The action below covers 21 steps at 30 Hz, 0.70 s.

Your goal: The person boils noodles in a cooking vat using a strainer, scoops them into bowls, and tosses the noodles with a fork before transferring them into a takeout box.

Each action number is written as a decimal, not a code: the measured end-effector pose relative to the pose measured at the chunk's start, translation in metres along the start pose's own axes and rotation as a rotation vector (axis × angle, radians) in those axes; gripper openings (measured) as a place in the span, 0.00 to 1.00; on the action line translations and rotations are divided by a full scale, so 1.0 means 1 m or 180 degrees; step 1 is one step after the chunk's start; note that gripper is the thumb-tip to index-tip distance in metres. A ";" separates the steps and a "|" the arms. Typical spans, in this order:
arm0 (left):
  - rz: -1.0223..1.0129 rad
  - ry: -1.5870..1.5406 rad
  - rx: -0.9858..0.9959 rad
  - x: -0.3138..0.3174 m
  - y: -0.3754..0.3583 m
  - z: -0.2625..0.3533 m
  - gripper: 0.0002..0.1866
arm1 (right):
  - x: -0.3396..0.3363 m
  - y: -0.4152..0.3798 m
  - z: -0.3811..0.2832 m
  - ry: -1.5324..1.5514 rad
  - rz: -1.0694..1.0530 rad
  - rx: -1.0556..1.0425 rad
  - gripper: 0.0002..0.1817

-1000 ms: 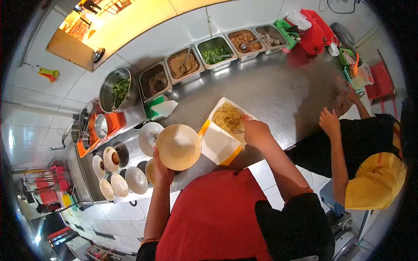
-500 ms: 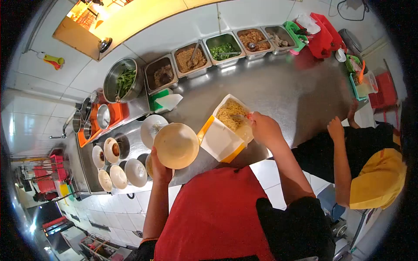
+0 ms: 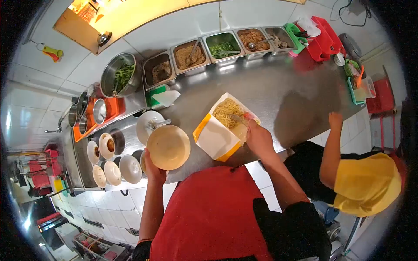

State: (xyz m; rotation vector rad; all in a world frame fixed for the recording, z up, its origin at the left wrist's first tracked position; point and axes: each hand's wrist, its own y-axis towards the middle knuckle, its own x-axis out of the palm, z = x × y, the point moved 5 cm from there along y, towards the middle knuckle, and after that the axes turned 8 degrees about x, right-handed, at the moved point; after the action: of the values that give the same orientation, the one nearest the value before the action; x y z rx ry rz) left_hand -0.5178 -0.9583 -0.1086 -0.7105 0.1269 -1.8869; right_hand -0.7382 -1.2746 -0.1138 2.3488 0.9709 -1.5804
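My left hand (image 3: pixel 154 168) grips a cream-coloured bowl (image 3: pixel 169 148) by its left rim, tilted so its bare inside shows. In my right hand (image 3: pixel 260 138) is a metal fork (image 3: pixel 236 118), its head on the yellow noodles (image 3: pixel 227 110). Those noodles lie in an open paper takeaway box (image 3: pixel 216 138), white inside with orange edges, lid folded toward me. Something red and pale sits in the box beside my fingers, too small to name. Left of the held bowl, a white bowl (image 3: pixel 148 126) has metal utensils (image 3: pixel 159 123) at its rim.
Several small bowls (image 3: pixel 130 169) stand at the left, two with dark sauce. Metal food tubs (image 3: pixel 223 46) line the back, near a pot of greens (image 3: pixel 123 78). A co-worker in a yellow garment (image 3: pixel 365 185) stands at the right, one hand (image 3: pixel 335 120) over the steel counter (image 3: pixel 278 87).
The held bowl has shifted slightly left and down in view. My right hand has moved a little, with the fork still on the noodles. The co-worker's hand has shifted slightly.
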 end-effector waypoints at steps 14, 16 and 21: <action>0.0829 -0.0285 0.1342 -0.120 0.024 0.083 0.33 | -0.070 -0.001 -0.034 -0.0962 0.0180 0.0225 0.09; 0.1217 -0.0165 0.1426 -0.143 0.024 0.094 0.33 | -0.074 -0.003 -0.044 -0.0620 0.0214 -0.0036 0.07; 0.1723 0.0096 0.1168 -0.202 0.048 0.100 0.34 | -0.028 -0.006 -0.112 0.0646 -0.0339 -0.0772 0.06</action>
State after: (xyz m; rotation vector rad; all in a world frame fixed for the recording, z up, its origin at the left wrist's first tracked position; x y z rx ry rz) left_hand -0.3745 -0.7791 -0.1296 -0.3482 -0.0110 -1.3502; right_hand -0.6617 -1.2304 -0.0396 2.3516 1.2703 -1.1925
